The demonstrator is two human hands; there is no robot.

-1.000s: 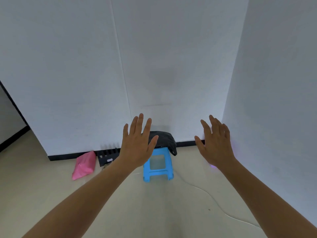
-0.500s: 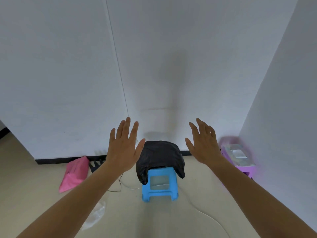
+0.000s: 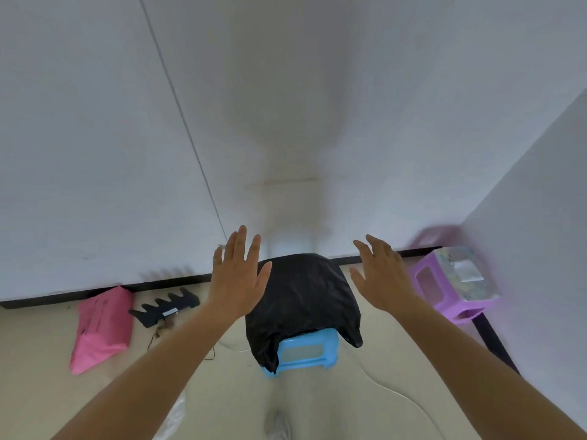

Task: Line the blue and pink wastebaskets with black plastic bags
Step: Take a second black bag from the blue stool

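Note:
A black plastic bag (image 3: pixel 301 300) lies draped over a small blue stool (image 3: pixel 306 352) on the floor by the wall. My left hand (image 3: pixel 236 277) is raised just left of the bag, palm down, fingers spread, holding nothing. My right hand (image 3: pixel 382 279) hovers just right of the bag, also open with nothing in it. Neither hand touches the bag. A pink flattened object (image 3: pixel 103 325) lies on the floor at the left; I cannot tell whether it is a wastebasket. No blue wastebasket shows.
A purple stool (image 3: pixel 444 296) with a patterned packet (image 3: pixel 463 274) on top stands by the right wall. A black jagged piece (image 3: pixel 165 306) lies by the baseboard. A thin white cable (image 3: pixel 394 390) runs across the beige floor. Clear plastic (image 3: pixel 174 417) lies near my left forearm.
The view has tilted down and come nearer to the stool. The bag and stool now look larger, and the purple stool has come into view. Both hands stay open.

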